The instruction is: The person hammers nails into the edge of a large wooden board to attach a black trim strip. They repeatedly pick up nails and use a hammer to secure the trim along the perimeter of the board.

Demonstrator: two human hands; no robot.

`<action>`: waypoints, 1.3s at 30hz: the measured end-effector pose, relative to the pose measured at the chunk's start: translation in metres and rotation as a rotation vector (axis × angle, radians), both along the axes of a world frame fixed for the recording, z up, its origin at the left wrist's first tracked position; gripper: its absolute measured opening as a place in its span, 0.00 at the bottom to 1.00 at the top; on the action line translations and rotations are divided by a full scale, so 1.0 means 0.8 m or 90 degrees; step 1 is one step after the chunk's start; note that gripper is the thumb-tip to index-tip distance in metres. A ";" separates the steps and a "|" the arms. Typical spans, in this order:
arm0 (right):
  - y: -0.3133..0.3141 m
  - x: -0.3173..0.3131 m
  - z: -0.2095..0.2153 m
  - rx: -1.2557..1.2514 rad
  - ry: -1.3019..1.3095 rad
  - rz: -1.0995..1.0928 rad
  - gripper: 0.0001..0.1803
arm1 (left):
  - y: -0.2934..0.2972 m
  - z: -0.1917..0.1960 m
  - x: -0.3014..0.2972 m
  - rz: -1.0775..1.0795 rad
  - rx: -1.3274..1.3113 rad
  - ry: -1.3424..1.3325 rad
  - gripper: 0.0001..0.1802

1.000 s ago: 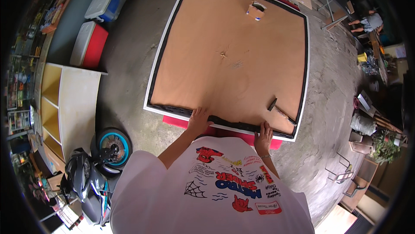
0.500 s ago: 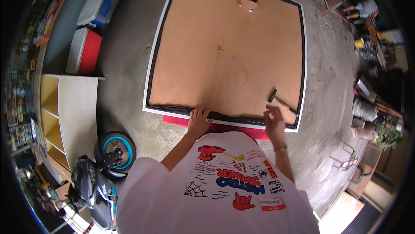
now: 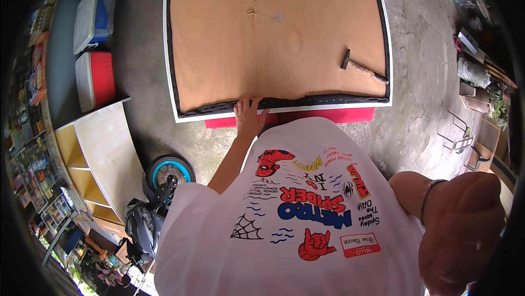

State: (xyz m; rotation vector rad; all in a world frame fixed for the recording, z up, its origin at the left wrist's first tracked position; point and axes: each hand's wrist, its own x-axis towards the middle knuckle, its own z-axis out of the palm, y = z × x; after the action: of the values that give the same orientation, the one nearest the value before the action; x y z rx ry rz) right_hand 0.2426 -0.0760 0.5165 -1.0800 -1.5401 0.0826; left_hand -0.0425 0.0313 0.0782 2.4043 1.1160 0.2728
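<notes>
While my left hand (image 3: 249, 116) presses spread fingers flat on the board's black edging (image 3: 306, 101), my right hand (image 3: 462, 230), curled and empty, should fetch the hammer (image 3: 362, 67).

1. Hands: two. Left hand (image 3: 249, 116) at 12 o'clock of the shirt; right hand (image 3: 459, 230) at 4 o'clock.
2. Framed brown board (image 3: 273, 28): one.
3. Hammer (image 3: 361, 66): one, at 2 o'clock.
4. Coolers: two, at 10 o'clock: blue cooler (image 3: 93, 14), red cooler (image 3: 94, 77).
5. Wooden shelf unit (image 3: 104, 159): one.
6. Scooter (image 3: 156, 203): one, at 7 o'clock.
</notes>
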 end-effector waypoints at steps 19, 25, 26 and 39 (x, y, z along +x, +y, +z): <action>-0.050 0.011 0.017 0.013 0.041 -0.054 0.07 | 0.003 -0.012 -0.005 -0.009 0.012 0.008 0.29; -0.051 0.010 0.010 0.025 0.059 -0.059 0.05 | 0.003 -0.013 -0.007 -0.007 0.018 0.003 0.29; -0.050 0.010 0.009 0.026 0.061 -0.060 0.05 | 0.002 -0.012 -0.006 -0.009 0.019 0.002 0.29; -0.052 0.005 -0.008 0.043 0.090 -0.058 0.06 | 0.000 -0.013 -0.006 -0.002 0.027 0.000 0.29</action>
State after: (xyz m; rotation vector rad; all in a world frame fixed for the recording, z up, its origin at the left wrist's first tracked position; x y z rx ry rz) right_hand 0.2463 -0.1178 0.5104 -1.0661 -1.3564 0.0430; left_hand -0.0476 0.0316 0.0674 2.4420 1.1167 0.2985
